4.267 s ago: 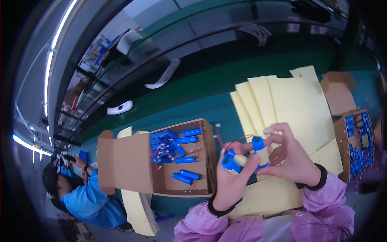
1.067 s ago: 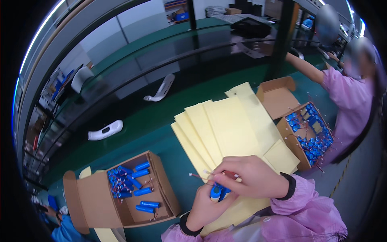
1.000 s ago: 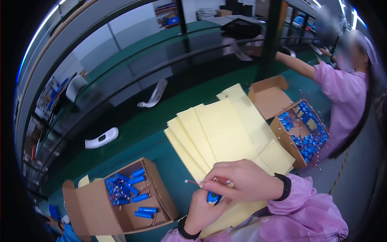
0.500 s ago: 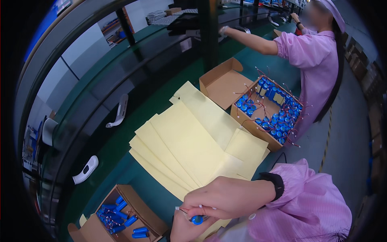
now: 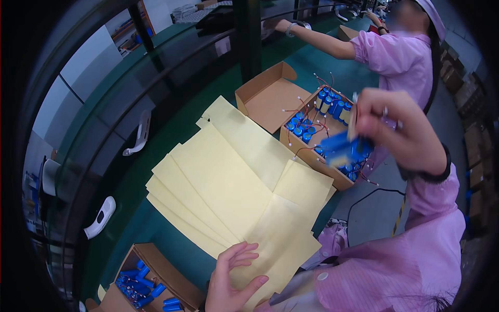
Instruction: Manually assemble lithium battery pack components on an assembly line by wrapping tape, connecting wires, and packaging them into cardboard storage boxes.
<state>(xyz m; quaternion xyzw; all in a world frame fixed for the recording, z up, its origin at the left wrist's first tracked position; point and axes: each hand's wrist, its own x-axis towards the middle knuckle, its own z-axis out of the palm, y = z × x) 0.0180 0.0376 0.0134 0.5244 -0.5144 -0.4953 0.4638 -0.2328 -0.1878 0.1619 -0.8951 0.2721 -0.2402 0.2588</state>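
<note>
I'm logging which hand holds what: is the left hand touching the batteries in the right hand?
Apart. The head view shows a plain gap, with paper visible between the left hand and the held batteries.

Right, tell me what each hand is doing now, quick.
Left hand: open, holding nothing, above the yellow paper.
Right hand: closed, holding blue batteries, which look blurred.
</note>
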